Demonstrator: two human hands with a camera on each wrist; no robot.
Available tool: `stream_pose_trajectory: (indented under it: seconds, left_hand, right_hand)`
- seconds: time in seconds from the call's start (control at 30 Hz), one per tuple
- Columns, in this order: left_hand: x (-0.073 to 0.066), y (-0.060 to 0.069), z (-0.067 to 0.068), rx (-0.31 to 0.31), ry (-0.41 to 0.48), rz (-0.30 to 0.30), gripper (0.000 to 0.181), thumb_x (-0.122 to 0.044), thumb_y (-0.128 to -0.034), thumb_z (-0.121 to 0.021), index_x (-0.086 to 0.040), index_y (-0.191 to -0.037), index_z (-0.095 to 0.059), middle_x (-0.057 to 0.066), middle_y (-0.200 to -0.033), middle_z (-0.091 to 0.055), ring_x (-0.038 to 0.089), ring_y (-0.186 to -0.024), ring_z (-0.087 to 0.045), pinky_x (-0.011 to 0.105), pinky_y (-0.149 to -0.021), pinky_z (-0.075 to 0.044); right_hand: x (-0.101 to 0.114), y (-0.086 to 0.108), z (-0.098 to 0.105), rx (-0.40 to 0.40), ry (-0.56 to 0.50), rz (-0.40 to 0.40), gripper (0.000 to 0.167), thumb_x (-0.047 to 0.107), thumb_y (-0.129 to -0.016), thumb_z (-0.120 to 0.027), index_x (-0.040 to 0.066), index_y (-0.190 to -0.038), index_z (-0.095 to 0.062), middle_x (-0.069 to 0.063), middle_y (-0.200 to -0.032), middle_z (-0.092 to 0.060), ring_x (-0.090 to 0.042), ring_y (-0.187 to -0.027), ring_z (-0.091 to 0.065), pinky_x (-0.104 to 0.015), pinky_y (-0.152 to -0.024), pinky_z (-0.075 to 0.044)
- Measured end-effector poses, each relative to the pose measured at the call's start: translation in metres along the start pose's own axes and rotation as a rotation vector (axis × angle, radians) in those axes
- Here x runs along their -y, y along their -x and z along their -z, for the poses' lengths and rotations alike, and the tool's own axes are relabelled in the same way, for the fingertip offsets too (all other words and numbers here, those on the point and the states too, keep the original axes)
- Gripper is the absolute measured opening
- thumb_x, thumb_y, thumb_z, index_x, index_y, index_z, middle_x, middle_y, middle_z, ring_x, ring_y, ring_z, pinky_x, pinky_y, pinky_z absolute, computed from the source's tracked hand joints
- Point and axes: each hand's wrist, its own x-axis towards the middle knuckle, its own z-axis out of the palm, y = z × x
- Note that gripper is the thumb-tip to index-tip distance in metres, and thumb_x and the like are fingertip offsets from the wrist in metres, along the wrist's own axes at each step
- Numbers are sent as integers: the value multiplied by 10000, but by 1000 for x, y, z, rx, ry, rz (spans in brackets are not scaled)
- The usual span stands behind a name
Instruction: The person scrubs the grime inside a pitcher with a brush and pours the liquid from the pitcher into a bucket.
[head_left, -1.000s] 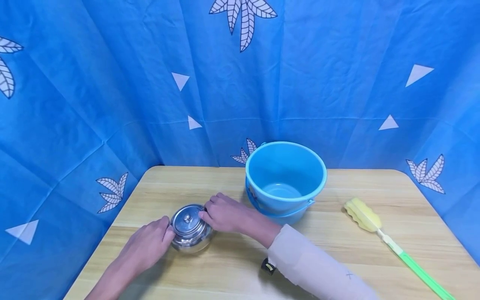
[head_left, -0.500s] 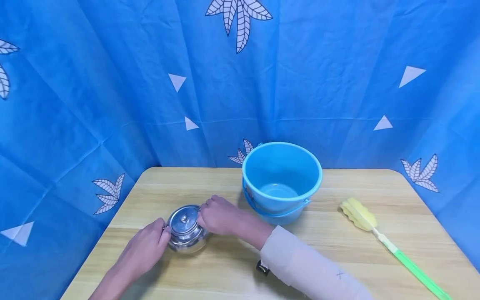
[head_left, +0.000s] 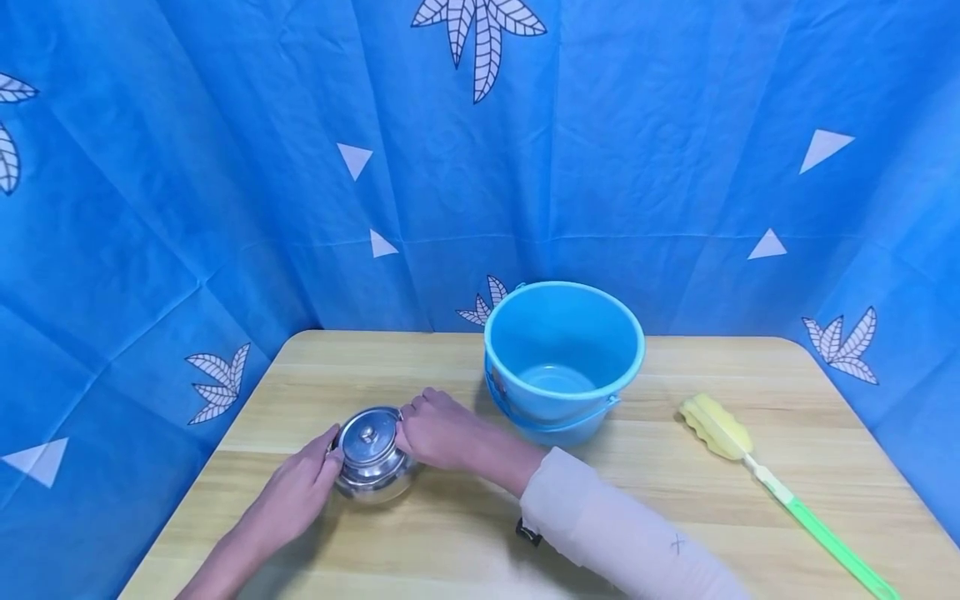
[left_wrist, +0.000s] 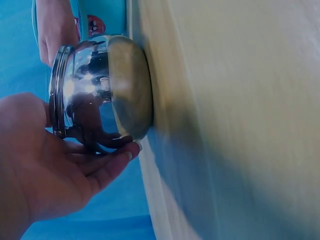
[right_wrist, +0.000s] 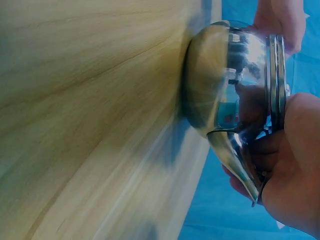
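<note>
A shiny steel teapot with a knobbed lid stands at the left part of the table, its base against or very close to the wood. My left hand holds its left side, thumb near the lid rim and fingers against the body in the left wrist view. From the right, my right hand grips it at the spout, fingers curled behind that spout in the right wrist view. Part of the teapot's right side is hidden by this hand in the head view.
A light blue bucket with its handle down stands behind the right forearm. At the right lies a yellow sponge brush with a green handle. Blue curtains enclose the wooden table at the back and sides.
The whole head view has shifted slightly left. My left fingers have shifted on the teapot and look a little straighter at its left side. My right hand stays at the spout.
</note>
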Motion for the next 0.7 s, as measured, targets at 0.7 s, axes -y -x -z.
stream_pose_trajectory:
  seconds: [0.7]
  left_hand:
    - [-7,-2,-9,-64,-62,-15,585,-301,-1107,-356,129,-1494,-439,287,-1534,-494,447,-1328,-594,589,-1065,-511]
  right_hand:
    - [3,5,-2,22,52,3,246,308,-1074,-486,210,-857,-550,51,-826,-582,-112,-734,-470,-225,-712,-383]
